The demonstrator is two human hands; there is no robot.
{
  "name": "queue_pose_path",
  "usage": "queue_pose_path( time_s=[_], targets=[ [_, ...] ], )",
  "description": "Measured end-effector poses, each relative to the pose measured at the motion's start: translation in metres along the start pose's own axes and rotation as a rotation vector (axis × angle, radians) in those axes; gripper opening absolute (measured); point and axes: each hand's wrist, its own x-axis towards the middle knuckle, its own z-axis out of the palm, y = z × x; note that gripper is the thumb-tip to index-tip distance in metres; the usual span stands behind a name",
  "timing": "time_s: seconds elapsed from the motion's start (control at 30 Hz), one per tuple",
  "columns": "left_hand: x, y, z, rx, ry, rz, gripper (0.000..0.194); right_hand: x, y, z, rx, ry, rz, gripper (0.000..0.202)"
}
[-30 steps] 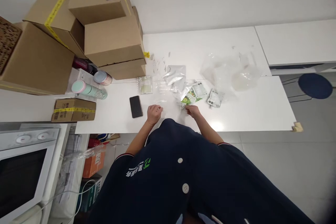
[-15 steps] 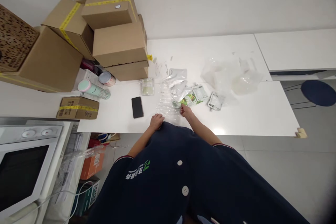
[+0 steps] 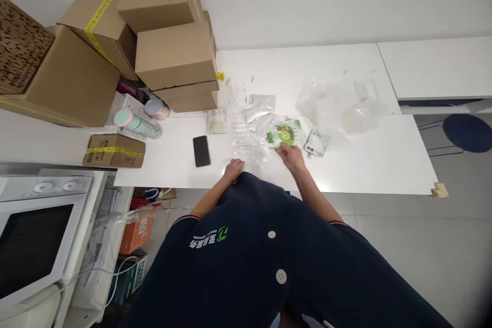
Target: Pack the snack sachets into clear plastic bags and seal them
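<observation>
My right hand is closed on the lower edge of a green-and-white packet with a fruit picture, held over the table. My left hand lies low at the table's front edge, fingers resting on the surface beside a clear ribbed plastic sheet, holding nothing that I can see. Silver foil pouches lie behind the sheet. Right of the held packet is a small white packet with dark print. Left of the sheet lies a clear-wrapped packet with pale green contents.
A black phone lies on the white table. Crumpled clear plastic bags spread to the right. Stacked cardboard boxes, a mint bottle and a can stand left. A microwave is at lower left.
My right hand has moved right and slightly up with the green-and-white packet, which now shows its fruit picture above the other packets. My left hand has stayed near the table edge.
</observation>
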Motion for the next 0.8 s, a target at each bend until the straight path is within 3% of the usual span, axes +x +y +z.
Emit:
queue_pose_path(
  time_s=[0.1, 0.2, 0.27, 0.37, 0.47, 0.57, 0.67, 0.8],
  targets=[
    [-0.004, 0.0, 0.004, 0.011, 0.047, 0.051, 0.035, -0.014, 0.036, 0.045, 0.119, -0.172, 0.251, 0.02],
    [-0.018, -0.006, 0.007, 0.021, 0.092, 0.035, 0.035, -0.021, 0.074, 0.075, 0.058, -0.221, 0.389, 0.017],
    [-0.027, -0.01, 0.009, 0.012, 0.109, 0.017, 0.035, -0.023, 0.092, 0.08, -0.109, -0.273, 0.419, 0.012],
    [-0.033, -0.013, 0.011, -0.006, 0.103, 0.014, 0.036, -0.023, 0.102, 0.071, -0.453, -0.411, 0.451, 0.016],
    [-0.032, -0.012, 0.008, -0.005, 0.088, -0.013, 0.034, -0.017, 0.093, 0.059, -0.87, -0.518, 0.264, 0.022],
    [-0.027, -0.009, 0.003, 0.013, 0.077, -0.049, 0.032, -0.004, 0.077, 0.058, -1.247, -0.532, -0.195, 0.022],
    [-0.021, -0.008, -0.002, 0.025, 0.096, -0.069, 0.031, 0.012, 0.071, 0.065, -1.587, -0.518, -0.58, 0.042],
    [-0.015, -0.013, -0.004, -0.031, 0.139, -0.016, 0.032, 0.021, 0.08, 0.064, -1.828, -0.623, -0.561, 0.05]
  ],
)
